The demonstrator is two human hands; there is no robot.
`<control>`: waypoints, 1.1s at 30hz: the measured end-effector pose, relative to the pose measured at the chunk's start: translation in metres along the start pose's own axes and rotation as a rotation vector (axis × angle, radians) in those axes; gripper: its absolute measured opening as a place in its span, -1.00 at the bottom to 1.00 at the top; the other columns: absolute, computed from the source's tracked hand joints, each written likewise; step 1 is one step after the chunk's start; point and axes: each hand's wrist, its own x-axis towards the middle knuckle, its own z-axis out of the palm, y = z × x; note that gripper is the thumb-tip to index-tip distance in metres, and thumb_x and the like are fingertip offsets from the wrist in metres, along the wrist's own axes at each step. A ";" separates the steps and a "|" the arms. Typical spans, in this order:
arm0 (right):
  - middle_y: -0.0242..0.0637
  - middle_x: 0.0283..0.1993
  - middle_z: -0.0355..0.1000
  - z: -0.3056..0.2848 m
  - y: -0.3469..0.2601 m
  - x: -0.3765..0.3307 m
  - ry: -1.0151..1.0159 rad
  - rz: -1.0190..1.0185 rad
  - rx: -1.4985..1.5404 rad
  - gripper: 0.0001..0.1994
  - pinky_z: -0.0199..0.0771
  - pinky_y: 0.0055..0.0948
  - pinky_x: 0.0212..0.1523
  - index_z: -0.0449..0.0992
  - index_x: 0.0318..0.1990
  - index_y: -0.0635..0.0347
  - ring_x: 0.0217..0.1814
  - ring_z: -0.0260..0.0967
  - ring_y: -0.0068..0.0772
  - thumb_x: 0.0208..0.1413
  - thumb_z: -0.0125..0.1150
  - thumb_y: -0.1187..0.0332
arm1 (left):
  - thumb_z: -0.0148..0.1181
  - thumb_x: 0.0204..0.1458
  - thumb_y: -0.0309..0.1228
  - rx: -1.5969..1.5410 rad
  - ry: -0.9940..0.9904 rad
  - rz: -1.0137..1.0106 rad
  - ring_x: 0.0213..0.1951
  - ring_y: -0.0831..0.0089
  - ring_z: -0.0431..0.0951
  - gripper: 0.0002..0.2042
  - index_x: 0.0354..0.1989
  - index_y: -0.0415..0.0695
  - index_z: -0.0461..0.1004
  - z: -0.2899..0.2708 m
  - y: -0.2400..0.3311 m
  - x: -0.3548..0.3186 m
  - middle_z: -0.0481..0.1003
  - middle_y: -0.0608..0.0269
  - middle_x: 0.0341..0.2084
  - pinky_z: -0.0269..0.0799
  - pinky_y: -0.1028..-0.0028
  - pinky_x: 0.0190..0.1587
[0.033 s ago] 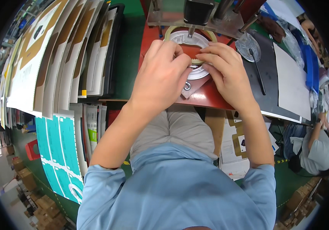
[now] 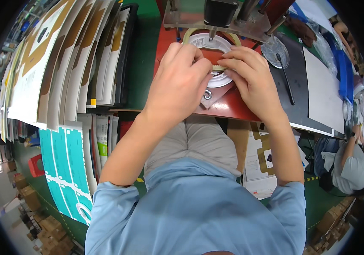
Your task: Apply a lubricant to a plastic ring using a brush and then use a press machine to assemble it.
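Under the press head on the red base sits a white ring-shaped part [image 2: 223, 80], with a pale yellow ring [image 2: 188, 37] around its far side. Between my hands shows a short pale yellow toothed strip [image 2: 218, 68]; whether it belongs to the yellow ring is hidden. My left hand [image 2: 177, 78] is closed, its thumb and index finger pinching at the strip's left end. With fingers bent, my right hand [image 2: 252, 76] holds the strip's right end between fingertips and thumb. A small metal ring [image 2: 207, 94] lies on the base just below the white part.
The press [image 2: 220, 15] with its clear plate and metal posts stands over the work. Left are upright cardboard sheets [image 2: 59, 59]. On the right lie a clear round dish [image 2: 276, 53], a thin black stick [image 2: 287, 85] and grey board [image 2: 324, 85]. A co-worker [image 2: 352, 163] sits far right.
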 end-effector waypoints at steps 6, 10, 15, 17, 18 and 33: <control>-0.30 -0.06 0.56 0.000 0.008 0.000 -0.012 -0.005 0.033 -0.79 0.43 -0.21 0.16 0.69 -0.09 0.07 0.11 0.49 -0.15 0.11 0.37 0.46 | 0.41 0.02 -0.55 -0.118 -0.080 0.022 -0.12 0.17 0.48 -0.86 -0.25 -0.18 0.61 -0.018 -0.011 0.009 0.52 0.16 -0.28 0.45 0.27 -0.08; -0.33 -0.12 0.56 0.000 -0.004 -0.002 -0.019 -0.003 0.033 -0.78 0.47 -0.22 0.06 0.71 -0.10 0.05 0.04 0.49 -0.18 0.09 0.37 0.47 | 0.38 0.04 -0.56 -0.230 -0.167 -0.051 -0.21 0.22 0.51 -0.88 -0.25 -0.20 0.59 -0.035 -0.015 0.002 0.55 0.18 -0.35 0.47 0.30 -0.17; -0.37 -0.22 0.55 0.011 -0.026 -0.002 0.076 0.070 0.017 -0.75 0.52 -0.25 -0.08 0.73 -0.12 0.06 -0.05 0.50 -0.23 0.03 0.36 0.53 | 0.35 0.06 -0.59 -0.205 -0.178 -0.002 -0.23 0.20 0.51 -0.89 -0.24 -0.21 0.59 -0.034 -0.024 -0.003 0.59 0.19 -0.35 0.48 0.29 -0.15; -0.37 -0.22 0.55 0.013 -0.029 -0.001 0.099 0.091 0.010 -0.75 0.53 -0.26 -0.10 0.73 -0.13 0.07 -0.07 0.50 -0.23 0.01 0.36 0.54 | 0.34 0.06 -0.59 -0.179 -0.208 -0.012 -0.22 0.18 0.53 -0.89 -0.24 -0.21 0.58 -0.034 -0.026 -0.003 0.62 0.19 -0.31 0.49 0.28 -0.13; -0.37 -0.22 0.55 0.014 -0.030 -0.001 0.113 0.089 0.003 -0.74 0.54 -0.26 -0.12 0.74 -0.13 0.08 -0.08 0.50 -0.23 0.00 0.35 0.56 | 0.34 0.06 -0.59 -0.178 -0.208 -0.013 -0.22 0.18 0.53 -0.89 -0.24 -0.21 0.58 -0.033 -0.027 -0.003 0.62 0.19 -0.31 0.49 0.28 -0.13; -0.35 -0.20 0.56 0.010 -0.026 0.003 0.065 0.072 0.009 -0.74 0.54 -0.27 -0.08 0.71 -0.12 0.14 -0.06 0.49 -0.19 -0.01 0.42 0.53 | 0.39 0.01 -0.55 -0.283 -0.260 0.024 -0.21 0.18 0.57 -0.90 -0.29 -0.19 0.66 -0.028 -0.043 -0.006 0.63 0.19 -0.27 0.52 0.28 -0.10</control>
